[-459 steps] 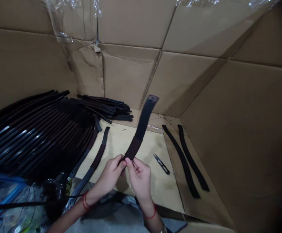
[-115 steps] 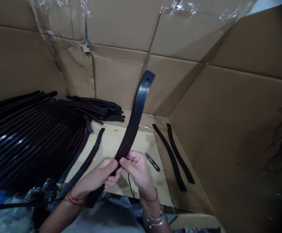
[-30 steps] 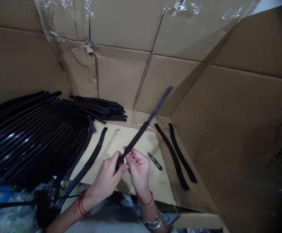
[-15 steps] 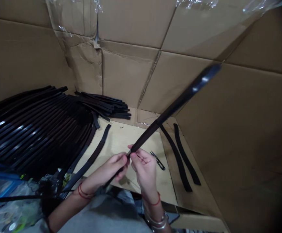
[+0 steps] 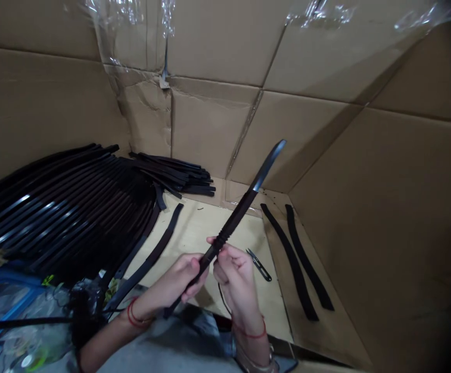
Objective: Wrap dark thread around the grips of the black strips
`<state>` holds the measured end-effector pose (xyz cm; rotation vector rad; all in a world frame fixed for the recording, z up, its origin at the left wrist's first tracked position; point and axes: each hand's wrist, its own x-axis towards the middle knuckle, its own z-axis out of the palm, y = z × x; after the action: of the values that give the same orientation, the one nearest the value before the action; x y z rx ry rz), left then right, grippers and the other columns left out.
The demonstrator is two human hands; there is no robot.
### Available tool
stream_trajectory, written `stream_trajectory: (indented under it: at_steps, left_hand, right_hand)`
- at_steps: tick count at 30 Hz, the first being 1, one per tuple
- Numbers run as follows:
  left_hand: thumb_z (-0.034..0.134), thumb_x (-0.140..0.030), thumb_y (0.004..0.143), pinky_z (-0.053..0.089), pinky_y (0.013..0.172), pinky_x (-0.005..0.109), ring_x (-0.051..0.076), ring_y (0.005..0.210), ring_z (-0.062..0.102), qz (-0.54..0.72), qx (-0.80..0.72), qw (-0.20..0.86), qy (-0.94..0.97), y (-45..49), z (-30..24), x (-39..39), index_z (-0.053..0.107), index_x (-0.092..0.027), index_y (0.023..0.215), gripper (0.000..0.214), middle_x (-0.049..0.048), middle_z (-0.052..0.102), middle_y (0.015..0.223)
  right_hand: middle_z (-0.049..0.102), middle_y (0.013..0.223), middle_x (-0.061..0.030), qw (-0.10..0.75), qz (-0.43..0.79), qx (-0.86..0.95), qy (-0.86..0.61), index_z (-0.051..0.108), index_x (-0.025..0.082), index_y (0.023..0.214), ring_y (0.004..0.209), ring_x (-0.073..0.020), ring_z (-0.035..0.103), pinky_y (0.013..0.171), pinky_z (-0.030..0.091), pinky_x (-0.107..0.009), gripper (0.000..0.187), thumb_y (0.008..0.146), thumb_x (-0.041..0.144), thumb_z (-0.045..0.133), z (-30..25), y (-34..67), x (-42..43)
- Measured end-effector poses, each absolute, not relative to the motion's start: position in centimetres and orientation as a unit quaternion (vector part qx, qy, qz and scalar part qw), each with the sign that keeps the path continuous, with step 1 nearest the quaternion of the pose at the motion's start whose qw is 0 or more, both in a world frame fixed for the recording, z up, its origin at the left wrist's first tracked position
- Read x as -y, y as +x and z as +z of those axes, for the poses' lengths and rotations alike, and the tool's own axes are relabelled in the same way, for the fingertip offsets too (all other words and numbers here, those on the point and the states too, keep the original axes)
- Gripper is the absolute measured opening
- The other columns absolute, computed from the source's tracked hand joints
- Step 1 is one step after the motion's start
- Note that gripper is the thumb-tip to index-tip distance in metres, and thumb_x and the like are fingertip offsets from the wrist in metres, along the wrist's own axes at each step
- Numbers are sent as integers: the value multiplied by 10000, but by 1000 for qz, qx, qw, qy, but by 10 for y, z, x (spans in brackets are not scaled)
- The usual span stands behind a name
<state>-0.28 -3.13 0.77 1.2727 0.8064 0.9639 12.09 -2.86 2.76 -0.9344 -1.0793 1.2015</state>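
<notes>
A long, dark, strap-like strip (image 5: 238, 212) slants up and away from my hands, its far end shiny. A brown-black covering surrounds its middle and is bunched into ridges close to my fingers. Lower down, my left hand (image 5: 184, 277) is closed around the strip, thumb on top. My right hand (image 5: 235, 272) is closed at the bunched part, pinching it with thumb and fingers. A thin black cord (image 5: 222, 296) hangs beside my right hand. Black thread snips (image 5: 260, 266) lie on the pale board (image 5: 194, 223), just right of my right hand.
Many similar dark strips (image 5: 62, 212) are stacked at left, with a smaller pile (image 5: 174, 173) behind. One curved strip (image 5: 157, 246) lies on the board's left; two more curved strips (image 5: 293, 259) lie at right. Cardboard walls (image 5: 217, 124) enclose the surface. Plastic bags (image 5: 34, 331) sit lower left.
The held strip has turned and its far end has come lower and nearer. Ridges now show in the covering by my fingers. Both hands keep hold; the view has shifted slightly.
</notes>
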Motion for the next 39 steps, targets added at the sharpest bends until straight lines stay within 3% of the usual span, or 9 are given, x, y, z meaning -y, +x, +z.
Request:
stream_trajectory:
  at_steps: [8, 12, 15, 18, 23, 26, 30, 35, 39]
  left_hand:
    - [145, -721, 892, 252, 375, 220, 77, 364, 249, 363, -313, 699, 531, -7, 10, 40, 471, -184, 665, 669, -82, 283, 451]
    - [371, -668, 897, 335, 473, 189, 79, 469, 406, 430, -378, 636, 517, -13, 20, 36, 477, -179, 703, 536, -56, 413, 513]
    - [355, -650, 911, 292, 417, 195, 68, 393, 341, 395, -388, 647, 525, -15, 23, 34, 480, -181, 693, 533, -74, 378, 478]
    - [234, -672, 918, 302, 395, 225, 91, 363, 344, 344, -380, 659, 550, -13, 22, 35, 519, -177, 738, 599, -57, 403, 467]
    - [465, -734, 806, 311, 495, 213, 105, 562, 393, 417, -401, 591, 562, -16, 27, 34, 515, -187, 856, 552, -30, 447, 653]
    - [392, -841, 733, 253, 430, 230, 83, 465, 287, 336, -342, 651, 588, -19, 30, 30, 552, -152, 824, 714, -47, 400, 586]
    - [368, -708, 866, 270, 480, 222, 91, 524, 338, 404, -391, 596, 573, -14, 27, 32, 482, -177, 812, 545, -39, 409, 623]
    - [292, -664, 909, 282, 392, 228, 83, 367, 310, 332, -363, 650, 579, -15, 24, 35, 530, -165, 766, 571, -60, 389, 487]
    - [561, -662, 796, 381, 538, 230, 128, 580, 466, 418, -401, 563, 589, -13, 21, 32, 572, -159, 903, 514, -7, 519, 644]
  right_hand:
    - [384, 452, 65, 577, 493, 521, -389, 559, 157, 577, 387, -63, 309, 360, 246, -199, 413, 786, 480, 711, 38, 119, 41]
    - [301, 438, 81, 639, 369, 508, -444, 396, 189, 483, 370, -57, 303, 345, 232, -188, 517, 829, 462, 667, 40, 116, 42]
    - [344, 448, 75, 609, 426, 524, -415, 521, 163, 514, 378, -55, 292, 343, 238, -186, 476, 764, 520, 712, 37, 117, 38]
    - [584, 532, 7, 563, 489, 532, -400, 722, 131, 833, 372, -94, 440, 355, 377, -216, 388, 747, 509, 733, 36, 118, 36]
    - [740, 706, -97, 628, 397, 529, -411, 755, 138, 818, 625, -219, 690, 544, 566, -276, 247, 773, 381, 741, 41, 117, 39]
    - [726, 633, -72, 593, 439, 563, -372, 758, 149, 774, 557, -206, 676, 488, 551, -252, 215, 731, 358, 781, 42, 118, 41]
    - [634, 518, -26, 659, 357, 500, -434, 690, 145, 619, 423, -123, 536, 395, 449, -200, 283, 777, 375, 742, 41, 118, 40]
    - [600, 521, -24, 530, 531, 548, -369, 729, 125, 717, 441, -130, 506, 405, 428, -225, 362, 688, 480, 795, 41, 127, 33]
    - [557, 498, -3, 633, 446, 488, -403, 696, 142, 628, 431, -104, 450, 391, 381, -200, 322, 706, 439, 794, 34, 124, 32]
